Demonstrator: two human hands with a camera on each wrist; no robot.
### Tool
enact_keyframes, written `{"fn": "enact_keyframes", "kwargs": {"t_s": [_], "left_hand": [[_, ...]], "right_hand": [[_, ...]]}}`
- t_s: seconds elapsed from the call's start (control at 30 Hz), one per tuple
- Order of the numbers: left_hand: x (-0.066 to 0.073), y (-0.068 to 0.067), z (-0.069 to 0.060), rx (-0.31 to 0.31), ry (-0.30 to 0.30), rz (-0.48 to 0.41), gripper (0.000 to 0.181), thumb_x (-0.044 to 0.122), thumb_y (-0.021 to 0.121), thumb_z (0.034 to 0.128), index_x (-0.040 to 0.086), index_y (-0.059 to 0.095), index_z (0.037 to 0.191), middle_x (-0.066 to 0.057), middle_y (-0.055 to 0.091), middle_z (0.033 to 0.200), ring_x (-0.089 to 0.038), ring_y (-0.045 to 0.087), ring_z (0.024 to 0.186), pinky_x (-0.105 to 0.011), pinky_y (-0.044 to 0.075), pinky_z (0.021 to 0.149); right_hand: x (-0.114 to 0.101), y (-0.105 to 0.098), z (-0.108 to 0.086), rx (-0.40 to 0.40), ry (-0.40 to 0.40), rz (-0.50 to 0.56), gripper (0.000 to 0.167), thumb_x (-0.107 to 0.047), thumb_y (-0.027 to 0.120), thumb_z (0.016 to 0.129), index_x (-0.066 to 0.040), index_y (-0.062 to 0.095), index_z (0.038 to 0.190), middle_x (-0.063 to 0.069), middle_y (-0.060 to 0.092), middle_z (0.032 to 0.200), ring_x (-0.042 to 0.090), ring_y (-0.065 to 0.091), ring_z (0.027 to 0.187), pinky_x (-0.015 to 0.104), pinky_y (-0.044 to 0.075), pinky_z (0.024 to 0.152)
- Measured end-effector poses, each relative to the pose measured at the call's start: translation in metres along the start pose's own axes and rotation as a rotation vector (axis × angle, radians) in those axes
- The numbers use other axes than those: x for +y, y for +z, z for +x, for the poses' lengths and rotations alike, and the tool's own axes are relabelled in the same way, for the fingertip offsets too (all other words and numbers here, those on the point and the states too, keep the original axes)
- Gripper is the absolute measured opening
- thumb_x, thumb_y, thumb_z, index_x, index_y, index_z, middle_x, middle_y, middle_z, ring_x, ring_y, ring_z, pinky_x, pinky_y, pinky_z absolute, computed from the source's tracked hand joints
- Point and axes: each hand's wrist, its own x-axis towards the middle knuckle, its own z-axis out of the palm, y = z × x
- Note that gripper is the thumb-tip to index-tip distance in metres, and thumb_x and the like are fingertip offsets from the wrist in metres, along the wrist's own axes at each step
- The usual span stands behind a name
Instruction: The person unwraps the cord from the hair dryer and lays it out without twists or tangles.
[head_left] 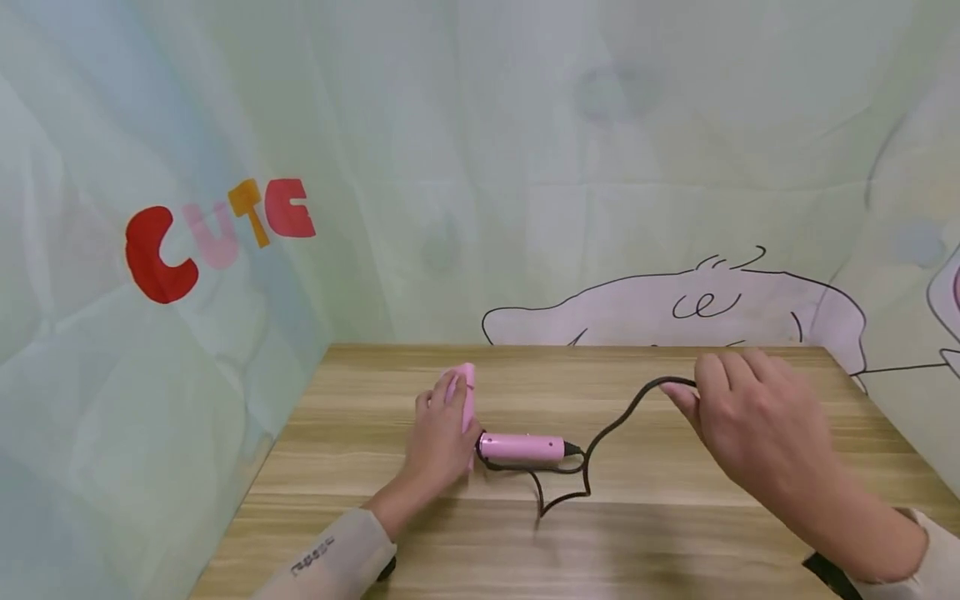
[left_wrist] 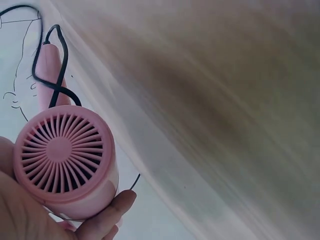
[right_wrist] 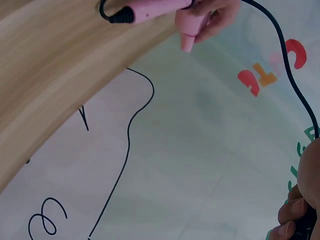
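A pink hair dryer lies on the wooden table, its handle pointing right. My left hand grips its barrel, thumb near the handle joint. The round slotted air inlet faces the left wrist camera, with fingers curled about the barrel below it. A black cord leaves the handle's end, with part of it looped around the handle. Raised at the right, my right hand grips the cord. In the right wrist view a black piece shows in that hand, mostly hidden by the fingers.
The wooden table ends at a light green cloth backdrop behind and at both sides. Coloured letters and a line drawing are printed on the cloth. A slack bend of cord lies on the table before the handle.
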Motion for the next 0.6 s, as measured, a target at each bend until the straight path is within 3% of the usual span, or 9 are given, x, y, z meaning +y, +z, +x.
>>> {"fn": "enact_keyframes", "kwargs": {"t_s": [0.3,0.6], "left_hand": [[-0.003,-0.006,0.002,-0.009,-0.042,0.027,0.071,0.024,0.068,0.0928,0.011,0.039,0.157,-0.007,0.031,0.164,-0.042,0.040,0.137,-0.061,0.058,0.080],[-0.002,-0.011,0.002,-0.005,-0.037,0.041,0.070,0.023,0.068,0.0934,0.010,0.040,0.156,-0.008,0.032,0.163,-0.041,0.040,0.138,-0.060,0.058,0.082]], "right_hand": [[-0.021,0.013,-0.040,-0.048,-0.028,-0.023,0.059,-0.043,0.033,0.109,-0.005,0.031,0.064,0.005,0.023,0.059,0.023,0.023,0.051,0.029,0.020,0.047],[-0.017,0.042,-0.085,-0.193,-0.003,-0.056,0.061,-0.047,0.027,0.108,-0.006,0.031,0.063,0.004,0.025,0.059,0.026,0.034,0.051,0.032,0.029,0.046]]}}
